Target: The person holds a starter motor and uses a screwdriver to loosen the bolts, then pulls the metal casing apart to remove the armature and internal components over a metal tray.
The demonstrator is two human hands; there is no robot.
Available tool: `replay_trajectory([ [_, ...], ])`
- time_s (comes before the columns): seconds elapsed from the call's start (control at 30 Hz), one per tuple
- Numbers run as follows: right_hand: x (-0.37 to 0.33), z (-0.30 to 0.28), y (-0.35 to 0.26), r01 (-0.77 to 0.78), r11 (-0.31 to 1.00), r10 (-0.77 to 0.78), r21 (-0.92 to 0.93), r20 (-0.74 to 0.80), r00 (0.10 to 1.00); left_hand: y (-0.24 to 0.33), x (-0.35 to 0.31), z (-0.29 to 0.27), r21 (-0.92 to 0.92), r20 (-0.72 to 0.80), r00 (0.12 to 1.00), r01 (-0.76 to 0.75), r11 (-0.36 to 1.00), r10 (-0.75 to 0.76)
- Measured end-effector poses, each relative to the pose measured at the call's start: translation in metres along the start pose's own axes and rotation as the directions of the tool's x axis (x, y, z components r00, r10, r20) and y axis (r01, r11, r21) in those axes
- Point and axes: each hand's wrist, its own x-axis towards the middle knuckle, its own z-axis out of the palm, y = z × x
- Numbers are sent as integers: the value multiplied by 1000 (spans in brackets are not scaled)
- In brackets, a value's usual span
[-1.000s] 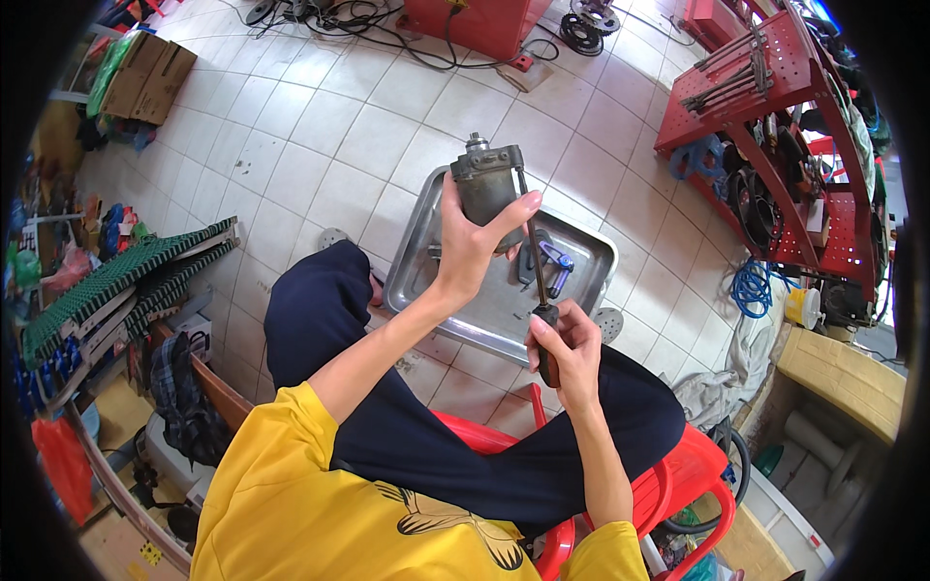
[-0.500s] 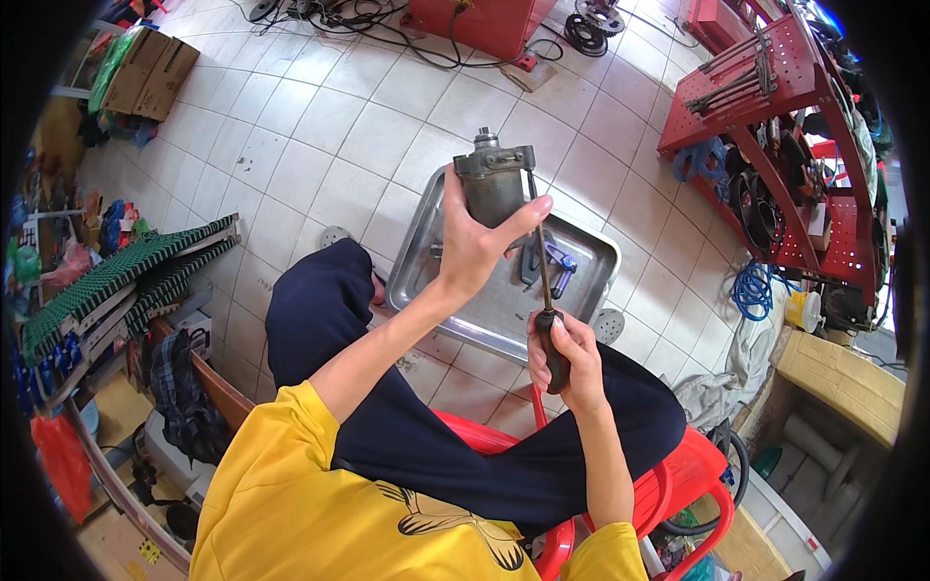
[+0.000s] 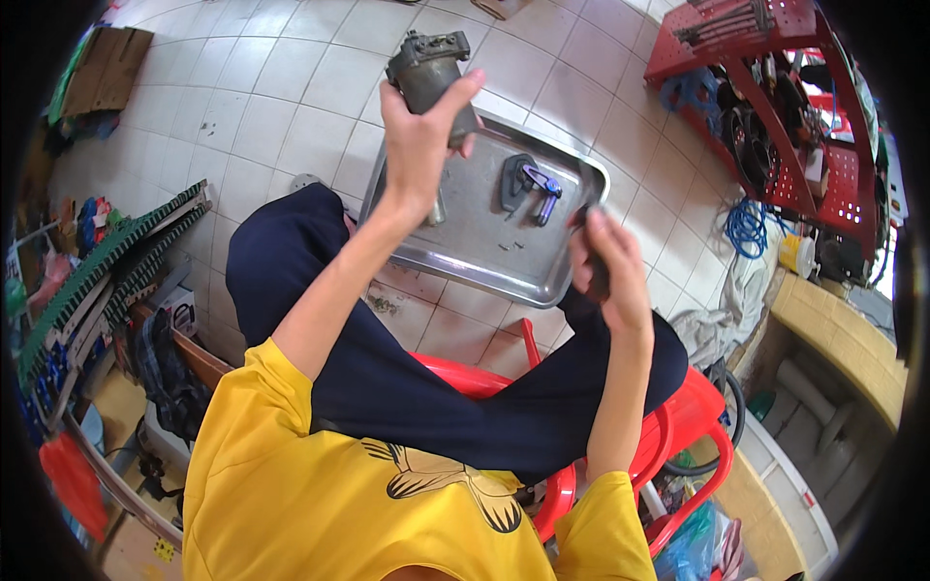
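My left hand (image 3: 423, 145) is wrapped round a grey cylindrical metal motor (image 3: 426, 73), raised above the far left part of the metal tray (image 3: 475, 274). The motor's flanged end points up and away. Near the tray's right rim, my right hand (image 3: 615, 266) grips a screwdriver (image 3: 598, 274) by its dark handle; its shaft is smeared by motion and apart from the motor. Lying in the tray are a dark curved part (image 3: 514, 182), a purple and silver tool (image 3: 546, 198) and several small screws. A metal piece (image 3: 436, 210) shows beside my left wrist.
The tray rests on a white tiled floor (image 3: 262, 116) in front of my knees. A red perforated tool rack (image 3: 727, 116) stands at the far right, blue hose (image 3: 748, 228) beneath it. Green-striped folded chairs (image 3: 116, 261) are on the left. A red plastic chair (image 3: 693, 450) is under me.
My left hand has lifted the motor away and to the left. The screwdriver has come off the motor, and my right hand has moved up and right with it. The view has shifted.
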Motion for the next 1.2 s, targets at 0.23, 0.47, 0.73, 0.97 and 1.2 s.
replay_trajectory([
  [0.23, 23, -43, -10, 360, 865, -270, 349, -281, 921, -73, 20, -13, 518, 80, 978, 125, 846, -194],
  [0.47, 22, -46, -9, 347, 837, -246, 423, -277, 929, -146, 9, -25, 713, -31, 947, 246, 657, -320],
  [0.73, 23, -36, -15, 330, 816, -224, 474, -265, 938, -162, 2, -18, 825, 97, 903, 162, 542, -418],
  [0.97, 20, -35, -16, 332, 805, -218, 492, -274, 937, -174, 1, -16, 831, 114, 883, 167, 531, -456],
  [1.2, 20, -29, -16, 302, 803, -201, 513, -244, 949, -184, 3, -23, 854, 149, 886, 108, 509, -438],
])
